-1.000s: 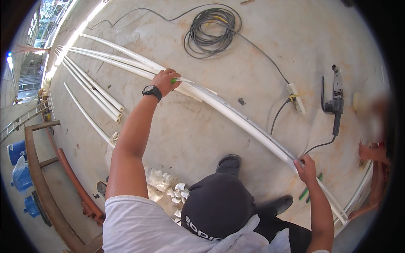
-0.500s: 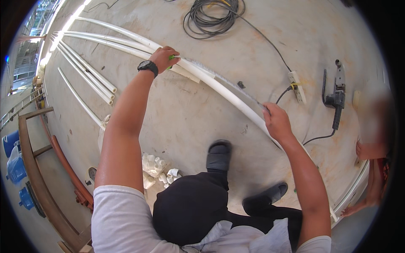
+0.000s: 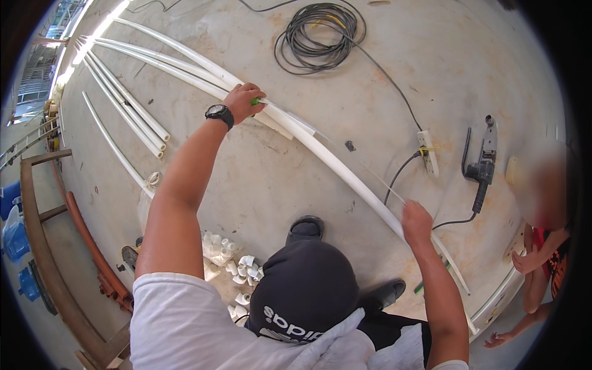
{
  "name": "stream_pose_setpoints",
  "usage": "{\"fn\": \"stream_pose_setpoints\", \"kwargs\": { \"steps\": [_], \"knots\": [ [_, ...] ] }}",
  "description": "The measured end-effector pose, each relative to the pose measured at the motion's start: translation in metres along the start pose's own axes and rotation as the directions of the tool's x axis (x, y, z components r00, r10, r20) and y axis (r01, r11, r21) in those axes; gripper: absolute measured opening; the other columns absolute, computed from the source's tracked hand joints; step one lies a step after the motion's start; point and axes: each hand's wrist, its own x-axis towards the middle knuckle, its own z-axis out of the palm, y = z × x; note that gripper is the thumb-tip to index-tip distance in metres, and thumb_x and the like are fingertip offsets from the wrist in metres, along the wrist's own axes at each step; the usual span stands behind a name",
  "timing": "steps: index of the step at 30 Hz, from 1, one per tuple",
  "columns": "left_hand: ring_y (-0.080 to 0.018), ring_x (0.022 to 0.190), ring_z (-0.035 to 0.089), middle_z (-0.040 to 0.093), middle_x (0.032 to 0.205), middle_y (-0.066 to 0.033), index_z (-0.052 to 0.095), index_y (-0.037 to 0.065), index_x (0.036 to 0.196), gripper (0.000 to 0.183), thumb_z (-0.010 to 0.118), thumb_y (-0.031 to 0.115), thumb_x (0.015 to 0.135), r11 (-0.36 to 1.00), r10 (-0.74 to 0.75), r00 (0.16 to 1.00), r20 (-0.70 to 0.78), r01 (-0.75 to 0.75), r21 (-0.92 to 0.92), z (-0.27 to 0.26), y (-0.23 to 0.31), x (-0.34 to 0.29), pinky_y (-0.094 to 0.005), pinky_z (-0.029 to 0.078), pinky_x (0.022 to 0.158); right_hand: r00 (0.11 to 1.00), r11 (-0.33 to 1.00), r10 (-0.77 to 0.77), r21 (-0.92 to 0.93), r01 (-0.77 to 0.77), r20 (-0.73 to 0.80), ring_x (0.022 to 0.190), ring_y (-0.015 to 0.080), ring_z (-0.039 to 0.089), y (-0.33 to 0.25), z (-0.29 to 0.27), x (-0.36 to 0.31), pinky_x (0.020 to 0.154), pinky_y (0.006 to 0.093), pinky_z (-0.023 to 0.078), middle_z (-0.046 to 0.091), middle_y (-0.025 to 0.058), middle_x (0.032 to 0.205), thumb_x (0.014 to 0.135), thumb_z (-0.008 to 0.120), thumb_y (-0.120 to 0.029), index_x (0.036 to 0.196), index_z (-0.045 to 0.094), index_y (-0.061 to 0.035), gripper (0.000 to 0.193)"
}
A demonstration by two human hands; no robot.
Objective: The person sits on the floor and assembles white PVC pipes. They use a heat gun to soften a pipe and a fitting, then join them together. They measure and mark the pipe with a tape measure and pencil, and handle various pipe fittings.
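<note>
My left hand (image 3: 245, 102), with a dark watch on its wrist, is closed around a long white pipe (image 3: 333, 163), and a bit of something green shows at its fingers. Down along the same pipe, my right hand (image 3: 417, 223) is a fist on one end of a thin pale strip (image 3: 385, 184), which stretches up toward the left hand. What the strip is made of cannot be told. A flat pale piece (image 3: 274, 123) lies beside the pipe near my left hand.
Other white pipes (image 3: 126, 120) lie at the left. White fittings (image 3: 246, 270) are heaped near my knees. Beyond are a coiled black cable (image 3: 320, 37), a power strip (image 3: 428, 154) and a corded black tool (image 3: 484, 157). Another person's hand (image 3: 524, 262) is at the right edge.
My right hand has moved down and to the right, drawing out the strip, which looks thinner now. My left hand keeps its hold, a little lower in the picture.
</note>
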Motion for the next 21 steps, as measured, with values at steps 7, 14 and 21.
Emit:
{"fn": "stream_pose_setpoints", "kwargs": {
  "steps": [7,14,21],
  "knots": [
    [-0.0346,0.117,0.057,0.063,0.123,-0.0114,0.072,0.012,0.115,0.032,0.071,0.032,0.09,0.999,-0.016,1.0,0.002,0.016,-0.048,-0.001,0.005,-0.004,-0.0428,0.046,0.104,0.973,0.97,-0.196,0.121,0.21,-0.119,0.088,0.0376,0.067,-0.118,0.015,0.096,0.074,0.0504,0.052,0.066,0.0158,0.093,0.091,0.051,-0.009,0.105,0.061,-0.0086,0.017],
    [-0.0342,0.116,0.057,0.063,0.122,-0.0113,0.072,0.012,0.116,0.033,0.071,0.032,0.09,0.999,0.012,1.0,-0.003,-0.012,-0.04,0.001,0.0,-0.002,-0.0424,0.046,0.103,0.999,0.997,-0.025,-0.076,0.022,-0.039,0.086,0.037,0.066,-0.023,0.019,0.025,0.073,0.0491,0.052,0.066,0.0141,0.092,0.093,0.054,-0.014,0.101,0.062,-0.0078,0.013],
    [-0.0353,0.113,0.057,0.064,0.121,-0.0117,0.073,0.012,0.115,0.035,0.071,0.035,0.089,1.0,-0.016,1.0,0.023,0.016,-0.01,-0.002,0.003,0.003,-0.0422,0.046,0.103,0.984,0.976,-0.151,0.143,0.164,-0.098,0.085,0.0379,0.065,-0.126,0.007,0.107,0.073,0.0505,0.051,0.066,0.0151,0.089,0.097,0.053,-0.02,0.098,0.062,-0.0081,0.015]
  ]
}}
